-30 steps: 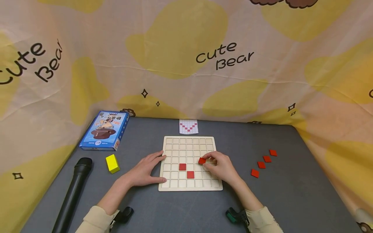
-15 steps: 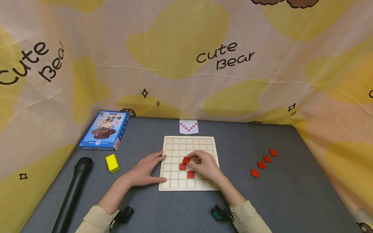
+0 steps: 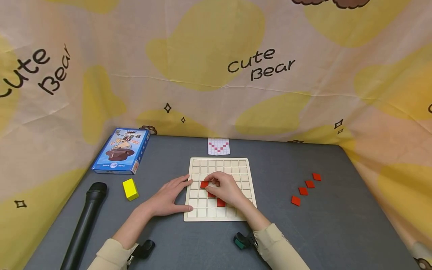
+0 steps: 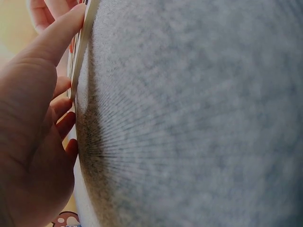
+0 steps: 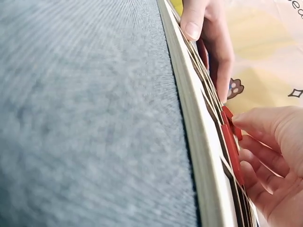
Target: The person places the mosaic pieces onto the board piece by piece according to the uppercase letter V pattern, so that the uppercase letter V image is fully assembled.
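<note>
A pale wooden grid board point(image 3: 201, 213) lies on the grey table. My left hand point(image 3: 168, 198) rests along its left side, fingers spread and thumb on the near corner area. With thumb and fingertips, my right hand point(image 3: 225, 188) pinches a red square tile point(image 3: 204, 185) over a cell in the left part of the grid. Two more red tiles sit in cells, a middle tile point(image 3: 211, 195) partly covered by the right hand and a nearer tile point(image 3: 221, 203); the three run in a diagonal. The right wrist view shows the thumb against the pinched tile point(image 5: 226, 112).
Several loose red tiles point(image 3: 303, 191) form a slanted row at the right. A small pattern card point(image 3: 218, 146) lies behind the board. At the left are a blue box point(image 3: 120, 151), a yellow block point(image 3: 130, 189) and a black microphone point(image 3: 84, 223). A printed curtain point(image 3: 202, 75) hangs behind.
My right hand has carried the red tile leftward across the board, past the middle tile, and lowered it at a cell on the left. The left hand stays in place.
</note>
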The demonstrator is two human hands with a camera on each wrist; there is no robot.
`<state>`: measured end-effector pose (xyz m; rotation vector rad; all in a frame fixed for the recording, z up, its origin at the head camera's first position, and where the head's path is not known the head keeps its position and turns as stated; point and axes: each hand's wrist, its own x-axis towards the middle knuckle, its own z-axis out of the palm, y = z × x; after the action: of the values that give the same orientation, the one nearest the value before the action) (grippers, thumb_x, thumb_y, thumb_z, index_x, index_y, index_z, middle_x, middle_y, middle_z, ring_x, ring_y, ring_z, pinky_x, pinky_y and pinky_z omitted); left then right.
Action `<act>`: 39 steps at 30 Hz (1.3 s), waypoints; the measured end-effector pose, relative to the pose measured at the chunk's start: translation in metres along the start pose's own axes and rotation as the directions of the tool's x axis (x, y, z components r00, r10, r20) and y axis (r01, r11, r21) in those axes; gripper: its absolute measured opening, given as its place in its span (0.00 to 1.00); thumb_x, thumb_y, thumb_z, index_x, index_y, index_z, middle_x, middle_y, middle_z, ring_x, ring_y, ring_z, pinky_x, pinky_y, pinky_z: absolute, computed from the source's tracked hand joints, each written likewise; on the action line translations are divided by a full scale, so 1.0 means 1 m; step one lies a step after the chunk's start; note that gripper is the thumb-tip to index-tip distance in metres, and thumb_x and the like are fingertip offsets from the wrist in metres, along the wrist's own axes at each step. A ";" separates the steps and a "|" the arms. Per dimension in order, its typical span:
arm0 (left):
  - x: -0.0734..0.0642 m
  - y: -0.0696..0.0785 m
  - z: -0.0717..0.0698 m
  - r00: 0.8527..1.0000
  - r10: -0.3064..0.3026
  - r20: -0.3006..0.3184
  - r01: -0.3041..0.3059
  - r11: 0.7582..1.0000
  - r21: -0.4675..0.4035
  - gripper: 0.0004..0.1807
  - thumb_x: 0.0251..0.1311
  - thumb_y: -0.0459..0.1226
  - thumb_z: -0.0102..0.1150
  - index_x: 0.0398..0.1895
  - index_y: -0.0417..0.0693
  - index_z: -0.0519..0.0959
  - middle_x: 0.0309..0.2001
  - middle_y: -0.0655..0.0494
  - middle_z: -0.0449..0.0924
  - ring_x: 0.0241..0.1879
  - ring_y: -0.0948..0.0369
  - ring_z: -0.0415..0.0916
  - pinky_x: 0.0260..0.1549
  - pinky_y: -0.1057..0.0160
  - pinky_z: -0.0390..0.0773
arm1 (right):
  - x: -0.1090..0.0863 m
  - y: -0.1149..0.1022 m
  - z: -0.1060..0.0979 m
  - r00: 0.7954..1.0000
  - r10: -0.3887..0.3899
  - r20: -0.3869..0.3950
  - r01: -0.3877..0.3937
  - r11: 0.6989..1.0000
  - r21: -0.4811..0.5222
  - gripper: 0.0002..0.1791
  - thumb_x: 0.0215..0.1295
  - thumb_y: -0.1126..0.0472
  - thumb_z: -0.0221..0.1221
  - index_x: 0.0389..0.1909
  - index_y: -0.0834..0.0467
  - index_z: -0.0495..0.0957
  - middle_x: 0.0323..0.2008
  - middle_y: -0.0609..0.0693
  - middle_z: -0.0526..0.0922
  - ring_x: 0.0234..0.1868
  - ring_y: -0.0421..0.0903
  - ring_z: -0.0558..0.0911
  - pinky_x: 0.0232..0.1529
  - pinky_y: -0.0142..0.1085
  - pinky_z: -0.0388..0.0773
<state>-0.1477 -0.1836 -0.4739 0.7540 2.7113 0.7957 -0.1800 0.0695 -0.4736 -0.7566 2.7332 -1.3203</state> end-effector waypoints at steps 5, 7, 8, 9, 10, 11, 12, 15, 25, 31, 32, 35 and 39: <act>0.000 -0.001 0.001 1.000 0.005 -0.005 -0.005 1.000 -0.004 0.50 0.53 0.65 0.62 0.75 0.51 0.59 0.77 0.52 0.49 0.73 0.48 0.49 0.66 0.37 0.52 | 0.002 0.001 0.002 1.000 -0.004 0.017 0.004 1.000 -0.016 0.11 0.58 0.63 0.68 0.43 0.53 0.84 0.36 0.44 0.82 0.35 0.40 0.75 0.39 0.33 0.73; 0.000 -0.001 0.001 1.000 0.008 -0.007 -0.008 1.000 -0.003 0.50 0.53 0.65 0.62 0.75 0.51 0.59 0.77 0.52 0.49 0.73 0.48 0.49 0.66 0.37 0.52 | 0.002 0.002 0.003 1.000 -0.005 0.021 0.005 1.000 -0.023 0.11 0.58 0.63 0.67 0.43 0.52 0.84 0.36 0.44 0.82 0.35 0.40 0.75 0.39 0.33 0.73; 0.000 -0.001 0.001 1.000 0.008 -0.007 -0.008 1.000 -0.002 0.50 0.53 0.65 0.62 0.75 0.51 0.59 0.77 0.52 0.49 0.73 0.48 0.49 0.66 0.38 0.52 | 0.002 0.002 0.003 1.000 -0.005 0.022 0.005 1.000 -0.027 0.11 0.58 0.63 0.67 0.43 0.52 0.84 0.35 0.44 0.82 0.35 0.40 0.75 0.39 0.33 0.72; 0.000 -0.001 0.001 1.000 0.008 -0.007 -0.008 1.000 -0.001 0.50 0.53 0.65 0.62 0.75 0.51 0.59 0.77 0.52 0.49 0.73 0.48 0.49 0.66 0.38 0.52 | 0.002 0.003 0.003 1.000 -0.003 0.025 0.004 1.000 -0.029 0.11 0.58 0.63 0.67 0.43 0.52 0.84 0.35 0.44 0.81 0.35 0.40 0.74 0.39 0.33 0.72; 0.000 -0.001 0.001 1.000 0.008 -0.007 -0.008 1.000 0.000 0.50 0.53 0.64 0.62 0.75 0.51 0.59 0.77 0.52 0.49 0.73 0.48 0.49 0.66 0.38 0.52 | 0.002 0.002 0.003 1.000 -0.003 0.027 0.004 0.999 -0.032 0.12 0.58 0.62 0.67 0.43 0.52 0.85 0.35 0.43 0.81 0.35 0.40 0.74 0.39 0.33 0.72; 0.000 -0.001 0.001 1.000 0.008 -0.007 -0.008 1.000 0.000 0.50 0.53 0.64 0.62 0.75 0.51 0.59 0.77 0.52 0.49 0.73 0.48 0.49 0.66 0.37 0.52 | 0.001 0.002 0.003 1.000 -0.003 0.028 0.004 1.000 -0.030 0.12 0.58 0.62 0.67 0.44 0.52 0.85 0.35 0.43 0.81 0.34 0.41 0.74 0.39 0.33 0.72; 0.000 0.000 0.001 1.000 0.007 -0.006 -0.007 1.000 0.000 0.50 0.53 0.65 0.62 0.75 0.51 0.59 0.77 0.52 0.49 0.73 0.48 0.49 0.66 0.37 0.52 | 0.001 0.002 0.002 1.000 -0.004 0.028 0.005 1.000 -0.027 0.12 0.58 0.62 0.66 0.44 0.52 0.85 0.35 0.43 0.81 0.35 0.41 0.74 0.39 0.34 0.71; 0.000 0.000 0.000 1.000 0.008 -0.006 -0.008 1.000 0.000 0.50 0.53 0.65 0.61 0.75 0.51 0.59 0.77 0.51 0.49 0.73 0.48 0.49 0.66 0.37 0.52 | -0.001 0.001 0.001 0.999 -0.004 0.032 0.004 1.000 -0.012 0.12 0.59 0.61 0.66 0.44 0.52 0.85 0.36 0.43 0.81 0.36 0.41 0.75 0.40 0.34 0.72; -0.001 0.001 0.001 1.000 0.004 0.003 -0.004 1.000 0.000 0.52 0.51 0.66 0.61 0.75 0.51 0.59 0.77 0.51 0.48 0.73 0.48 0.49 0.66 0.37 0.52 | -0.015 0.007 -0.017 1.000 -0.006 -0.004 0.006 0.998 0.060 0.10 0.61 0.61 0.64 0.44 0.52 0.85 0.38 0.43 0.83 0.36 0.39 0.78 0.40 0.34 0.76; -0.002 0.003 0.000 0.999 0.023 0.028 -0.024 0.999 0.033 0.62 0.41 0.71 0.64 0.75 0.47 0.57 0.77 0.49 0.48 0.73 0.46 0.48 0.66 0.37 0.52 | -0.028 0.016 -0.038 0.999 -0.005 -0.053 0.008 0.999 0.049 0.09 0.60 0.63 0.65 0.42 0.53 0.85 0.38 0.43 0.84 0.38 0.41 0.80 0.39 0.35 0.78; -0.002 0.003 0.000 0.999 0.028 0.032 -0.030 0.999 0.037 0.63 0.39 0.71 0.65 0.75 0.47 0.57 0.77 0.48 0.48 0.73 0.46 0.48 0.66 0.37 0.52 | -0.030 0.018 -0.042 0.998 0.001 -0.059 0.001 0.999 0.047 0.10 0.60 0.63 0.65 0.42 0.53 0.85 0.38 0.43 0.84 0.38 0.41 0.80 0.39 0.35 0.78; -0.002 0.004 0.001 0.999 0.033 0.040 -0.035 0.998 0.046 0.65 0.36 0.71 0.67 0.75 0.46 0.57 0.77 0.47 0.47 0.73 0.44 0.48 0.66 0.36 0.50 | -0.038 0.024 -0.053 0.997 0.024 -0.075 -0.021 0.999 0.043 0.10 0.60 0.63 0.66 0.43 0.52 0.85 0.38 0.45 0.84 0.38 0.42 0.80 0.38 0.35 0.78; -0.001 0.004 0.003 0.998 0.024 0.055 -0.027 0.998 0.058 0.67 0.33 0.72 0.67 0.76 0.46 0.55 0.77 0.46 0.46 0.73 0.44 0.47 0.67 0.37 0.48 | -0.050 0.033 -0.066 0.994 0.053 -0.094 -0.050 0.998 0.031 0.10 0.60 0.62 0.67 0.43 0.52 0.85 0.37 0.43 0.84 0.34 0.40 0.79 0.35 0.34 0.77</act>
<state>-0.1440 -0.1805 -0.4743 0.8120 2.6925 0.6938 -0.1636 0.1566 -0.4653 -0.6333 2.7787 -1.4169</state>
